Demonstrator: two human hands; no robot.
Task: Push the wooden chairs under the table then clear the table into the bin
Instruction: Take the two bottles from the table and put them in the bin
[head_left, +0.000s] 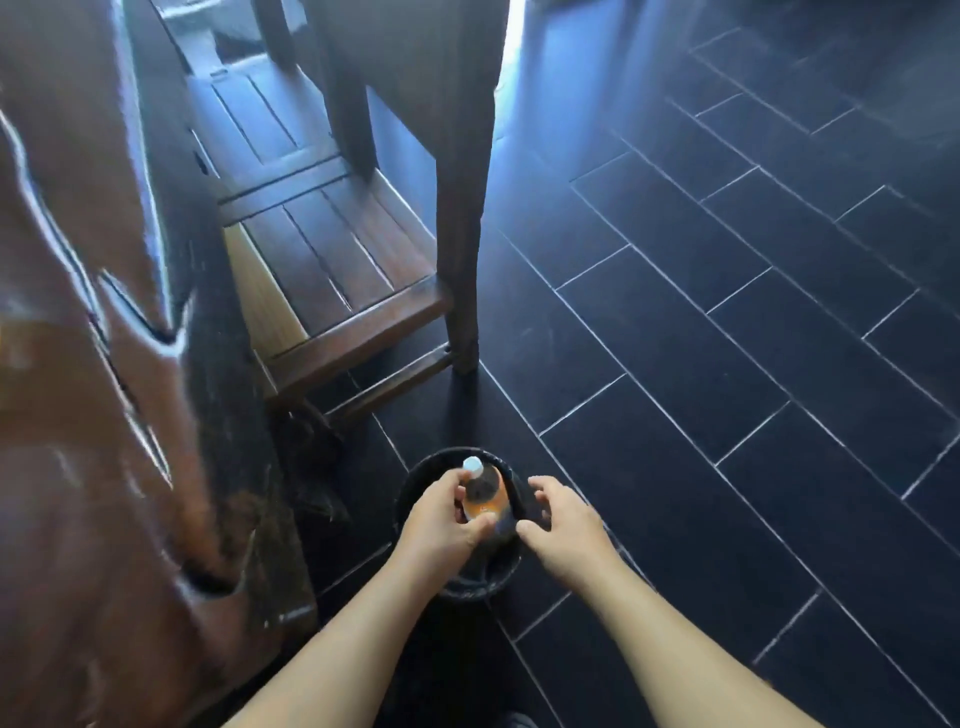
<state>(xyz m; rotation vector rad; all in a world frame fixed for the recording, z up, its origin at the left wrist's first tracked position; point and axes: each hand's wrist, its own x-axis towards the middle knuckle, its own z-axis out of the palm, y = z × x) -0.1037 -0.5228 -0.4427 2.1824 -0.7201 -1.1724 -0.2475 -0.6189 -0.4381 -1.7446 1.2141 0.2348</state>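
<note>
A capped bottle (482, 493) is gripped by the left hand (441, 519) above the black bin (415, 486) for dropping, while the right hand (569, 525) is held beside it, loose and empty.

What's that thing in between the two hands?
A bottle with a white cap and orange label, gripped by the left hand, above the black bin. The head view shows it.

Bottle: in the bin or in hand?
In hand. The left hand grips the bottle over the black bin; right hand hovers open beside it.
</note>
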